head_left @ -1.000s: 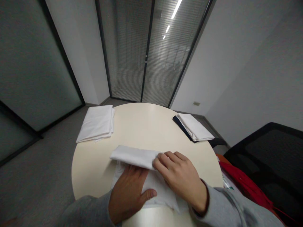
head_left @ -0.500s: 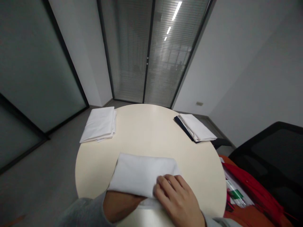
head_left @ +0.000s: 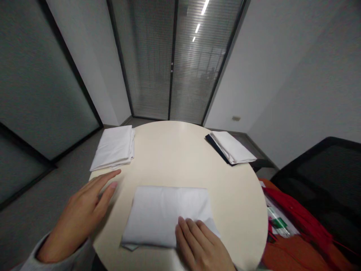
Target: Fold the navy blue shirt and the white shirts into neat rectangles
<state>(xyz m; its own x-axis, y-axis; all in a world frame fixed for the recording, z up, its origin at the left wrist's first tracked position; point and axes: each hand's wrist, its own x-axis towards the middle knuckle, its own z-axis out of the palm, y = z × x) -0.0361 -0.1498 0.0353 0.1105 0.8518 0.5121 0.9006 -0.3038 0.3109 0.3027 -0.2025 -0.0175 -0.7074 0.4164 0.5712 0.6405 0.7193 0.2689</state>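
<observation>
A folded white cloth [head_left: 160, 214] lies flat near the front of the round table, one corner poking out at its lower left. My right hand [head_left: 200, 244] rests on the cloth's right front part, fingers stretched out and palm down. To the left of the cloth, my left hand [head_left: 87, 207] hovers over the table's left side, thumb and fingers apart, with nothing in it. Its fingertips are close to a stack of folded white cloth [head_left: 114, 146] at the table's left edge.
Another folded white cloth [head_left: 234, 147] lies on a dark folded piece [head_left: 217, 149] at the table's right edge. The pale round table [head_left: 169, 162] fills the middle. On the right stands a black mesh chair [head_left: 332, 180] with a red item [head_left: 299, 214] on its orange seat.
My left hand has come out from under the folded cloth and moved left, away from it. The cloth now lies flat. My right hand stays on it, slightly lower.
</observation>
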